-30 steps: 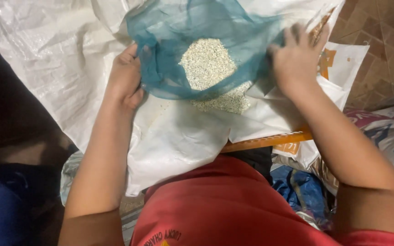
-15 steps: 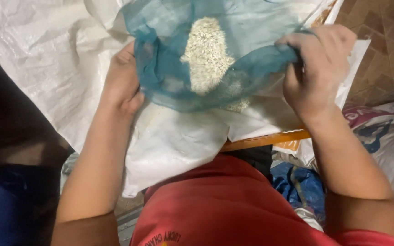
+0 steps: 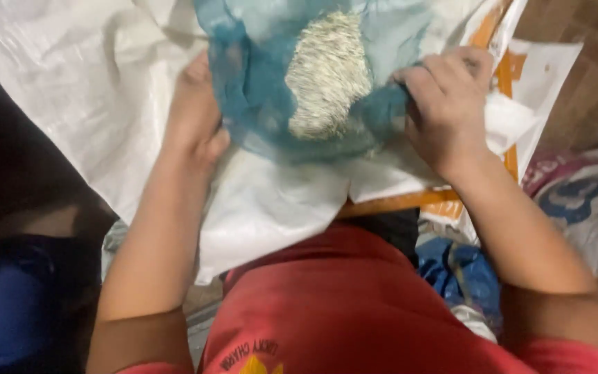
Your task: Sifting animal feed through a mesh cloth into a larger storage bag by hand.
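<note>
Blue mesh cloth (image 3: 257, 104) spans between your hands: left hand (image 3: 192, 118) apparently gripping, right hand (image 3: 448, 104) clenched on its edge.

A red shirt (image 3: 354, 312) fills the bottom of the view, with yellow print at its lower edge. To the left lies a dark blue cloth (image 3: 8, 305) in deep shadow. Just right of the shirt sits a crumpled blue plastic bag (image 3: 461, 273). Further right lies a pale sack (image 3: 590, 208) with blue and pink print. A brown tiled floor (image 3: 590, 83) shows in the upper right corner, near the sack.
</note>
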